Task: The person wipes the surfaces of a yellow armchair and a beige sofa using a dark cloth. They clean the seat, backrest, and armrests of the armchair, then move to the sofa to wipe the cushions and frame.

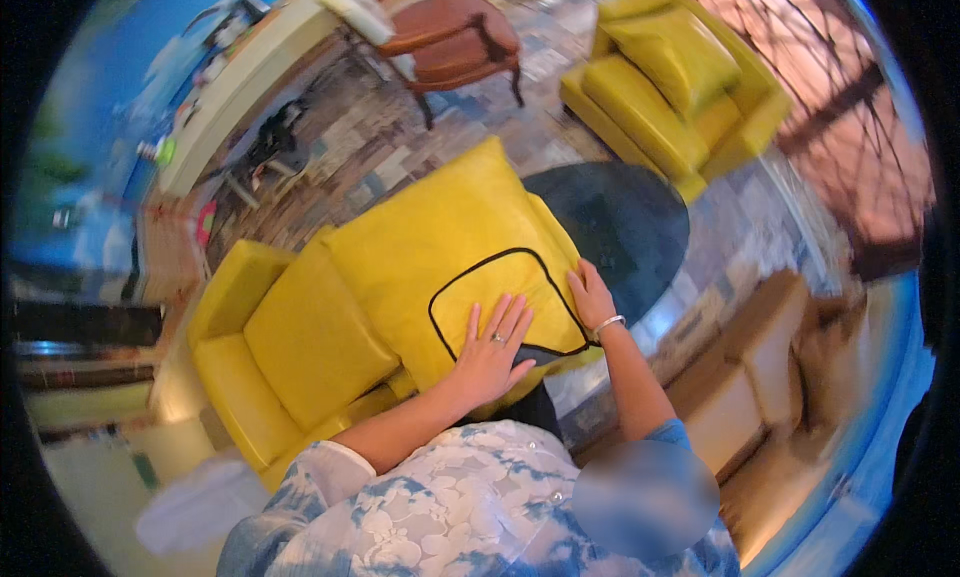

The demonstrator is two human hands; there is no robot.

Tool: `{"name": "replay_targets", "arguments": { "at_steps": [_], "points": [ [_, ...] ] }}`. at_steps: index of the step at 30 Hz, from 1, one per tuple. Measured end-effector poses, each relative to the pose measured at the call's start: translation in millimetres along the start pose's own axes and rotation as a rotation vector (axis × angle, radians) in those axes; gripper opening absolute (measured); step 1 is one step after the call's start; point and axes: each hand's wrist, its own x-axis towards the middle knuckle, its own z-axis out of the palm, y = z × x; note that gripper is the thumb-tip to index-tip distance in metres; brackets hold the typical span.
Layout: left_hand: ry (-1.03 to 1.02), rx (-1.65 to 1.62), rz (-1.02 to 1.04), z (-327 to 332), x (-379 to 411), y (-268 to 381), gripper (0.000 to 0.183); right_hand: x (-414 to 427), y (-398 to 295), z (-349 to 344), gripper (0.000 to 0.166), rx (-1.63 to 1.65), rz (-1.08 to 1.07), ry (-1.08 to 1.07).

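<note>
A large yellow cushion (420,209), leather-like, stands tilted in front of me. On its face lies a yellow cloth (517,281) with black edging, roughly a rounded square; a dark patch shows at its lower edge. My left hand (491,356), with a ring on one finger, rests flat on the cloth, fingers apart. At the cushion's right side, my right hand (592,296) holds the edge, thumb on the near face and other fingers partly hidden. A bracelet (609,323) circles that wrist.
Behind the cushion is a yellow armchair (322,337). A dark oval table (611,217) stands just beyond. Farther off are another yellow armchair (675,89) and a wooden chair (457,41). A tan sofa (727,404) is on the right, and a long counter (247,67) at upper left.
</note>
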Motion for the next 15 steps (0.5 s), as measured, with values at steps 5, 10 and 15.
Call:
{"name": "replay_targets", "arguments": {
  "at_steps": [5,10,15],
  "points": [
    [0.202,-0.044,-0.432,20.0,-15.3,-22.9,0.086,74.5,70.8,5.5,0.073,0.177,0.524,-0.365],
    [0.199,-0.194,-0.652,21.1,-34.9,-41.5,0.084,72.3,77.0,7.1,0.075,0.586,0.546,-0.560],
    [0.308,-0.242,-0.596,24.1,-24.5,-47.3,0.082,103.3,114.8,-13.8,0.073,0.668,0.484,-0.650]
  ]
}}
